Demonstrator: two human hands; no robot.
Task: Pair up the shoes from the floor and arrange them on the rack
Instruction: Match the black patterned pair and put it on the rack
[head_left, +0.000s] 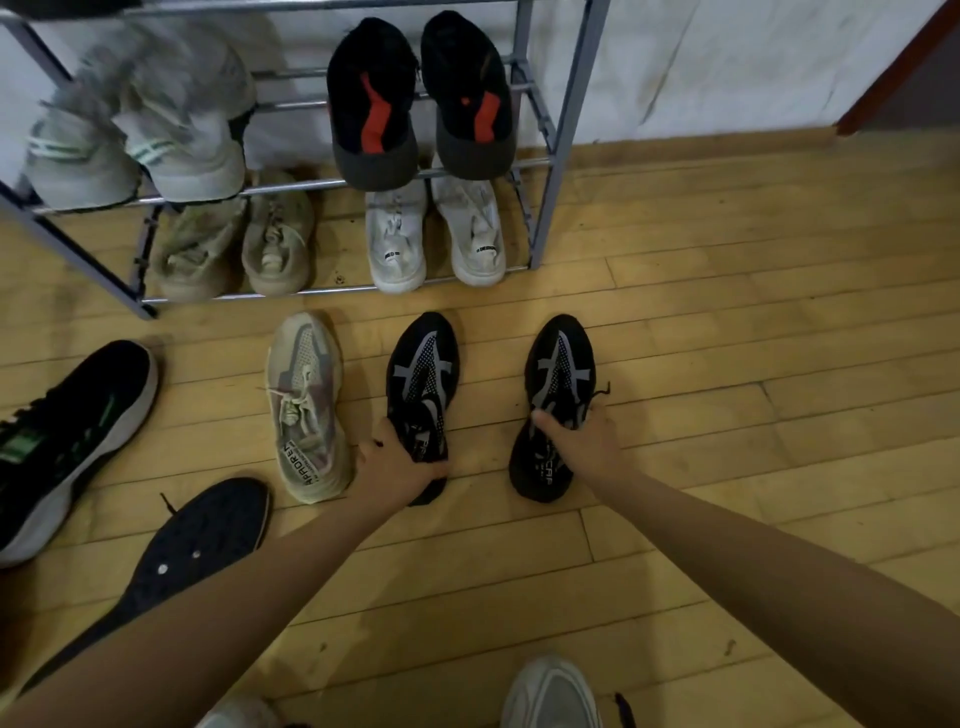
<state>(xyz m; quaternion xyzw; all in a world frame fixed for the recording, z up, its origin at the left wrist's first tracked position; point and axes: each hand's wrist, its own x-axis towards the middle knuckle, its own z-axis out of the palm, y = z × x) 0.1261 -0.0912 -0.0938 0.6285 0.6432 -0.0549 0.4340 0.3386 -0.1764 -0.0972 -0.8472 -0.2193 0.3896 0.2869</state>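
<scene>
Since they match, left hand (397, 465) and right hand (582, 441) are each gripping a black shoe (422, 374) mid-frame, pairing them for the rack (550, 171).

Shoes I'm gripping (422, 384): black, grey straps, dotted mesh
Beige shoe (306, 405): cream, pinkish panels
Rack (563, 130): grey metal
Top pair (374, 104): black, red streaks
Floor (727, 364): yellowish wood planks

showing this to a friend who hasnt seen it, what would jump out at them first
Most striking are the two matching black shoes with grey straps on the wooden floor, the left hand gripping one and the right hand the other. Behind them stands a grey metal rack already holding four pairs, the black and red pair on its upper shelf standing out.
</scene>
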